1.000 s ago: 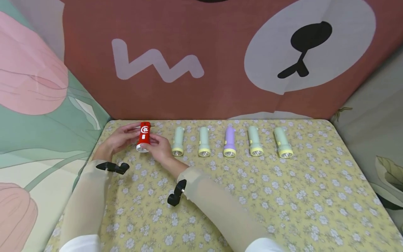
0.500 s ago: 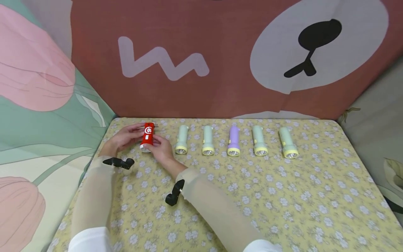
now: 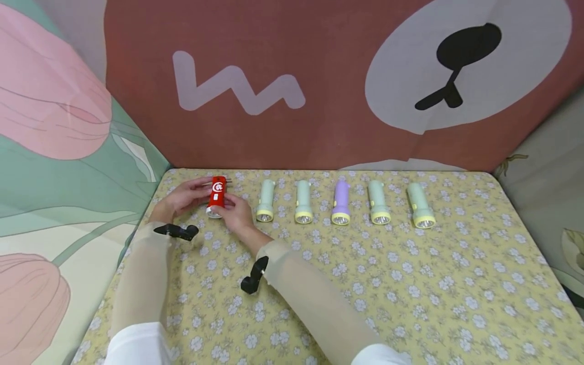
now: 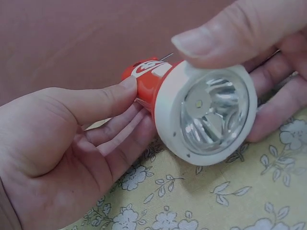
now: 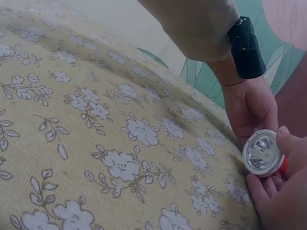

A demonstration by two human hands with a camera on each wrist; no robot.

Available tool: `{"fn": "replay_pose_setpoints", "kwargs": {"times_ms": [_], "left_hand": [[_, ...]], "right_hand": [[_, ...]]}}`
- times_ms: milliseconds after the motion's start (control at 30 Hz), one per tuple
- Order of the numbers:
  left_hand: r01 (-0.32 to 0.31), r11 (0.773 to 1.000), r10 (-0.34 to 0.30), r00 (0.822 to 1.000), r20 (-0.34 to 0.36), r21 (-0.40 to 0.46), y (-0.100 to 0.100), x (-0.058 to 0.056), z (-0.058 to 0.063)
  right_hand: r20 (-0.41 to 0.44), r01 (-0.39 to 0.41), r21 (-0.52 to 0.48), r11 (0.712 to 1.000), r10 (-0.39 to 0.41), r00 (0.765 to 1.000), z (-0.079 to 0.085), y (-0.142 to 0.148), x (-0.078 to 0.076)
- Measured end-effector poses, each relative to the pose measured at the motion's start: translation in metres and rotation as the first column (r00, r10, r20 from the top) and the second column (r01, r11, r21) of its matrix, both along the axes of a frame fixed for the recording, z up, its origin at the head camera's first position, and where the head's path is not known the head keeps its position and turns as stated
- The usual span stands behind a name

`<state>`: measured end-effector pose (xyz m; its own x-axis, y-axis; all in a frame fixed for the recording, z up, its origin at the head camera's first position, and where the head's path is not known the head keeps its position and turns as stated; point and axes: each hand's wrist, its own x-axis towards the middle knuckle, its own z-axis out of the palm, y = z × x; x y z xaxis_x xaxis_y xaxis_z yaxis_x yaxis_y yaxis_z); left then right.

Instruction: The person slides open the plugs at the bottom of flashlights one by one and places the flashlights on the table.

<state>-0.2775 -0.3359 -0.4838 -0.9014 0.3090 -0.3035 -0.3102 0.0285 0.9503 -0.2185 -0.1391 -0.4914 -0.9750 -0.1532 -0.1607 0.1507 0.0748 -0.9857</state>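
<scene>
A red flashlight (image 3: pixel 218 191) with a white head and a white emblem is at the back left, held between both hands. My left hand (image 3: pixel 184 196) grips its red body from the left, the thumb near the emblem in the left wrist view. My right hand (image 3: pixel 239 215) holds the head end, its thumb over the white rim (image 4: pixel 168 105) and its fingers on the far side. Thin metal pins (image 3: pixel 228 180) stick out sideways near the tail. The clear lens (image 5: pixel 261 152) faces toward me. Under the flashlight, the right hand's fingers are partly hidden.
To the right lies a row of flashlights: green ones (image 3: pixel 266 200) (image 3: pixel 303 201) (image 3: pixel 378 202) (image 3: pixel 420 205) and a purple one (image 3: pixel 341 202), lenses toward me. A yellow flowered cloth (image 3: pixel 410 304) covers the table. Printed fabric walls (image 3: pixel 319 137) stand at the back and both sides.
The head view has shifted a little, so everything sits slightly farther right in it. Both hands keep holding the red flashlight in about the same spot, and the row has not moved.
</scene>
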Motion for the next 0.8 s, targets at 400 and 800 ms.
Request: {"fn": "replay_pose_setpoints", "kwargs": {"times_ms": [400,800], "left_hand": [[0.000,0.983,0.004,1.000,0.026,-0.182,0.0038,-0.0016,0.0008],[0.018,0.974,-0.011,0.999,0.033,-0.227,0.0069,-0.0029,0.0056]], "right_hand": [[-0.017,0.012,0.105,0.994,-0.011,1.000,-0.0003,0.0003,0.0017],[-0.040,-0.021,0.150,0.988,0.027,0.999,0.0004,0.0008,0.0010]]}}
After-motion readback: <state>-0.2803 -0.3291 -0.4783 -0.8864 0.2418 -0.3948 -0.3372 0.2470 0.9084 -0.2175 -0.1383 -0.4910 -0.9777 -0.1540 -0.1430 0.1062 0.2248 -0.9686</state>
